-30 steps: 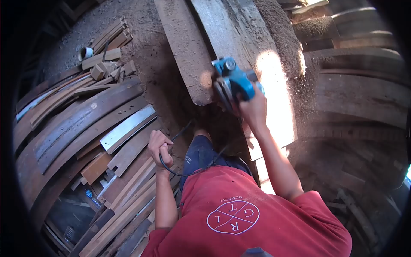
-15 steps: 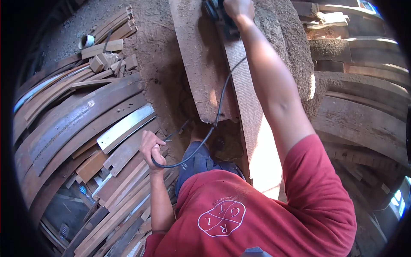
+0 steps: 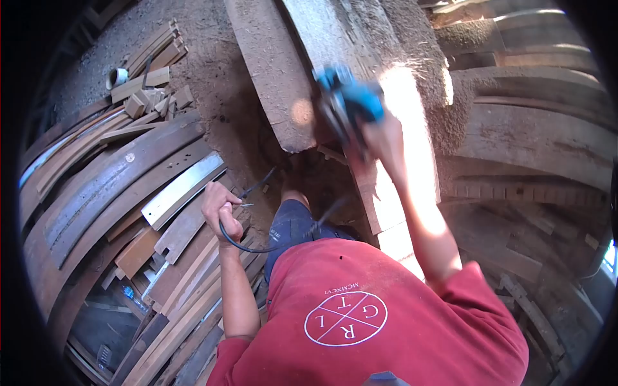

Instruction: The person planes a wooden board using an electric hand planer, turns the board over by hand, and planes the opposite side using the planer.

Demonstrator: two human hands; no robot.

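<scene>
My right hand (image 3: 384, 138) is wrapped around the grip of a teal electric planer (image 3: 353, 101), which is smeared by motion. The planer is over the left side of a long, sunlit timber beam (image 3: 417, 154), tilted; whether it touches the wood I cannot tell. My left hand (image 3: 221, 209) is closed around the dark power cord (image 3: 251, 248) beside my thigh. The cord loops across my blue shorts, and part of it is blurred. Left of the beam lies another thick plank (image 3: 267, 71), dusted with shavings.
Stacked boards (image 3: 122, 167) and offcuts (image 3: 151, 100) fill the left side, near a white cup-like container (image 3: 116, 78). Sawdust (image 3: 444, 109) is heaped along the beam's right side. More large planks (image 3: 534, 135) lie at the right. My foot stands near the plank's near end.
My right hand has pulled back toward my body with the planer, from the far end of view to mid-beam. The left hand stays closed on the cord, slightly shifted. My view has shifted.
</scene>
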